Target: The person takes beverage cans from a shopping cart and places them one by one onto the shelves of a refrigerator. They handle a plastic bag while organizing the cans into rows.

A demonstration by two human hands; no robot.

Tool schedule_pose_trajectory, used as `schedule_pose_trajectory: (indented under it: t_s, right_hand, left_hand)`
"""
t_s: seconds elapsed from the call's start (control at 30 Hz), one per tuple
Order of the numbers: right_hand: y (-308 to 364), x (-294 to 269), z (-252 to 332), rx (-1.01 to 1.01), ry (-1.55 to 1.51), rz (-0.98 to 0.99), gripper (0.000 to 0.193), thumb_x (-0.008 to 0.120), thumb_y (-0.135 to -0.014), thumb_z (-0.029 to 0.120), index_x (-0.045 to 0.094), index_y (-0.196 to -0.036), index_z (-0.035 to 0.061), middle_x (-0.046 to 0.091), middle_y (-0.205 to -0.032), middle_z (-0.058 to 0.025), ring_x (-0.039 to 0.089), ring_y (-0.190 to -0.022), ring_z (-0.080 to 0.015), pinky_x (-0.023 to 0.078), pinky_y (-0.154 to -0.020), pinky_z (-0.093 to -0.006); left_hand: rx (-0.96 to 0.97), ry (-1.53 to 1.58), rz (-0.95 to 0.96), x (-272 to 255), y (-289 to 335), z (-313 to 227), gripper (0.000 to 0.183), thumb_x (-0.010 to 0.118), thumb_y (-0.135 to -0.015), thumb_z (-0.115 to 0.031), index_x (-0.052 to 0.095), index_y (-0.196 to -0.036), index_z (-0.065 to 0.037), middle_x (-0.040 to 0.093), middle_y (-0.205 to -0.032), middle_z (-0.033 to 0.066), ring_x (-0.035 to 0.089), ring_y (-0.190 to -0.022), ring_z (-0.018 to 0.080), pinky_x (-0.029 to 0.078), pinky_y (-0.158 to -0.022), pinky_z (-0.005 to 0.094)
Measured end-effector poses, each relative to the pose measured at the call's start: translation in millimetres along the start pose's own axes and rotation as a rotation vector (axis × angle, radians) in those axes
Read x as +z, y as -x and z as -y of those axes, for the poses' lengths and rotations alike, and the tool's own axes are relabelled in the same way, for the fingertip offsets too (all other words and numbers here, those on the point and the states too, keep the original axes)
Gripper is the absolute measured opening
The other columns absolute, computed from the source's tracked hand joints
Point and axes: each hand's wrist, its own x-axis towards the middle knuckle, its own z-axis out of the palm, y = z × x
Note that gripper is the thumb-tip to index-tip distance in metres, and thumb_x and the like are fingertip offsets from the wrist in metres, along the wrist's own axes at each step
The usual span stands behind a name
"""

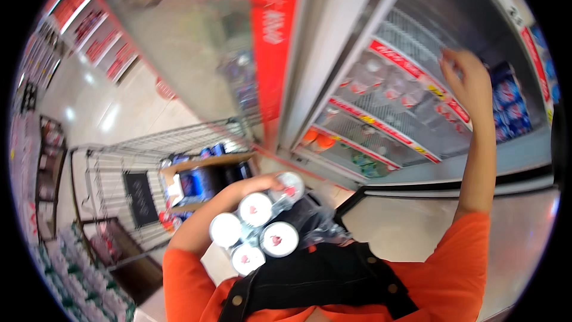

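My left arm hugs several clear-wrapped containers with white lids [279, 239] against my chest. My left hand [262, 185] is closed over the top of the farthest one, and loose clear plastic film [325, 229] hangs beside them. Inside the glass-door fridge, my right hand [468, 77] is raised over the upper wire shelf [411, 34]. Its fingers are slightly bent and apart, with nothing visible in them. To the right of that hand sit blue packs of cans [508, 104]. Clear-wrapped packs [396, 83] stand on the shelf below it.
A wire shopping cart [128, 143] stands at the left, with an open cardboard box [223, 160] of dark blue cans in it. The swung-out glass door [202, 48] with a red strip is ahead. More stocked shelves [95, 30] line the far left.
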Motion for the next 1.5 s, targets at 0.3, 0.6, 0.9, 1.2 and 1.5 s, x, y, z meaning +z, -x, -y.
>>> schedule_pose_trajectory:
  t_s: [0.3,0.6,0.9,1.2,1.5]
  right_hand:
    - [123,76,171,-0.634,-0.965,0.561,0.034,0.068,-0.071,0.014,0.06,-0.103,0.0091,0.059,-0.098,-0.0038,0.058,-0.085,-0.0201,0.047,-0.072,-0.0324]
    - [142,77,158,-0.501,-1.105,0.861,0.074,0.077,-0.06,0.024,0.045,-0.125,0.0081,0.047,-0.116,-0.0108,0.052,-0.103,-0.027,0.046,-0.082,-0.0361]
    - [163,83,163,-0.36,-1.249,0.604,0.074,0.077,-0.061,0.023,0.043,-0.125,0.0071,0.044,-0.101,-0.0126,0.05,-0.094,-0.0289,0.043,-0.08,-0.0352]
    - [135,70,152,-0.179,-1.104,0.569,0.071,0.079,-0.056,0.031,0.048,-0.116,0.0052,0.044,-0.1,-0.014,0.048,-0.094,-0.0306,0.041,-0.08,-0.039]
    - [-1,-27,3,0.112,0.136,-0.214,0.066,0.08,-0.05,0.028,0.057,-0.109,0.0105,0.051,-0.092,-0.0091,0.052,-0.089,-0.0252,0.041,-0.08,-0.0383]
  left_hand:
    - [-0.237,0.187,-0.013,45,-13,-36,0.053,0.048,-0.085,-0.045,0.051,-0.117,-0.003,0.06,-0.105,0.0154,0.062,-0.089,0.0245,0.052,-0.077,0.0354]
    - [-0.341,0.185,-0.146,53,-50,-36,0.062,0.049,-0.082,-0.053,0.052,-0.117,-0.002,0.06,-0.105,0.0185,0.061,-0.093,0.0283,0.05,-0.081,0.0384]
    - [-0.335,0.218,-0.199,21,-54,-12,0.054,0.05,-0.083,-0.048,0.055,-0.111,-0.002,0.062,-0.098,0.0141,0.061,-0.088,0.0251,0.049,-0.079,0.0363]
    - [-0.191,0.174,-0.225,16,-35,-44,0.049,0.054,-0.078,-0.041,0.056,-0.108,-0.003,0.065,-0.091,0.0129,0.063,-0.077,0.0251,0.052,-0.07,0.0356]
    - [-0.194,0.174,-0.198,-5,-34,-51,0.05,0.052,-0.079,-0.044,0.056,-0.109,-0.003,0.064,-0.092,0.0124,0.063,-0.08,0.0243,0.051,-0.073,0.0353]
